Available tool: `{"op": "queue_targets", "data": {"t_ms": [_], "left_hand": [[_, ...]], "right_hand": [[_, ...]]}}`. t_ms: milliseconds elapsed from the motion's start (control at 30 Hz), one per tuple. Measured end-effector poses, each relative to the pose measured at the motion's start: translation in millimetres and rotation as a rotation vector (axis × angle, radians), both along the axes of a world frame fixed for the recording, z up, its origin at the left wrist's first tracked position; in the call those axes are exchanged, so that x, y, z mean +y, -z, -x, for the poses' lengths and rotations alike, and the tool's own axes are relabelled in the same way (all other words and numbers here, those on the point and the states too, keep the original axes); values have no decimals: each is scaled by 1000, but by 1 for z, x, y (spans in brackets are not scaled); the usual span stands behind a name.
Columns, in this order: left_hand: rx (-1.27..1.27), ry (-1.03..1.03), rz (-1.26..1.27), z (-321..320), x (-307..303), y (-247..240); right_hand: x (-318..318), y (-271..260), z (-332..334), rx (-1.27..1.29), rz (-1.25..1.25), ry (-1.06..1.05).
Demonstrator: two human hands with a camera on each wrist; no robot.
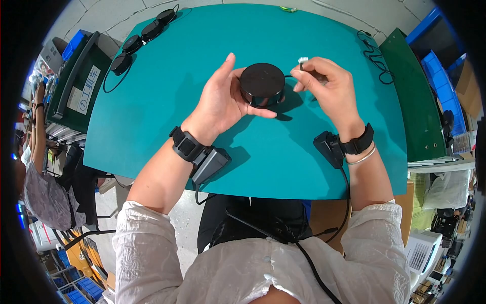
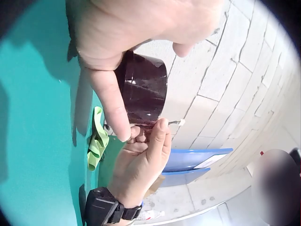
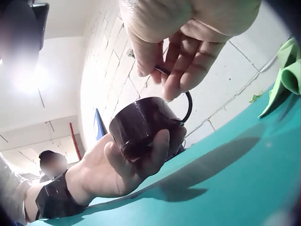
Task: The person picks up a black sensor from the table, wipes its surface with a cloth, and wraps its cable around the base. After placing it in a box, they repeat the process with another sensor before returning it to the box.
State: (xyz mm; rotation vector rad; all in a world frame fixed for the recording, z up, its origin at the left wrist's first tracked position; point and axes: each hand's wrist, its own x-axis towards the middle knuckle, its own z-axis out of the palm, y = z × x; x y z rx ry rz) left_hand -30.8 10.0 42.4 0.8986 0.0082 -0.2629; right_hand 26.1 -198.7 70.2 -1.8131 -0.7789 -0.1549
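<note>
A round, glossy black device (image 1: 262, 84) with a short black cable rests in the left hand (image 1: 218, 99), whose fingers lie under and around it above the green table (image 1: 167, 101). The right hand (image 1: 331, 88) pinches the cable near its white connector (image 1: 302, 60), to the right of the device. In the left wrist view the device (image 2: 146, 89) shows its dark side wall, and the connector (image 2: 181, 122) sticks out past the right fingertips. The right wrist view shows the cable (image 3: 189, 106) curving from the device (image 3: 141, 123) up to the right hand (image 3: 188, 42).
Several similar black devices (image 1: 152, 31) joined with cables lie at the table's back left. A loose black cable (image 1: 377, 58) is at the back right. Green cases stand on both sides, the left one (image 1: 81, 83) labelled. A green strip (image 2: 97, 141) lies at the back edge.
</note>
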Motion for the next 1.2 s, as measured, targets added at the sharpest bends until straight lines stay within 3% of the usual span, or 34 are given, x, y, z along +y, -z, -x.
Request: {"op": "queue_targets", "data": {"t_ms": [100, 400, 833, 1033, 1200], "left_hand": [[44, 32, -91, 1, -1, 0], [38, 118, -138, 3, -3, -3], [-4, 91, -46, 1, 2, 3], [-109, 36, 116, 2, 1, 1], [-161, 11, 125, 2, -1, 1]], "right_hand": [[-2, -1, -2, 189, 9, 35], [-2, -10, -1, 390, 33, 12], [-2, -5, -3, 321, 32, 5], [-1, 13, -13, 131, -52, 14], [-1, 9, -12, 18, 54, 68]]}}
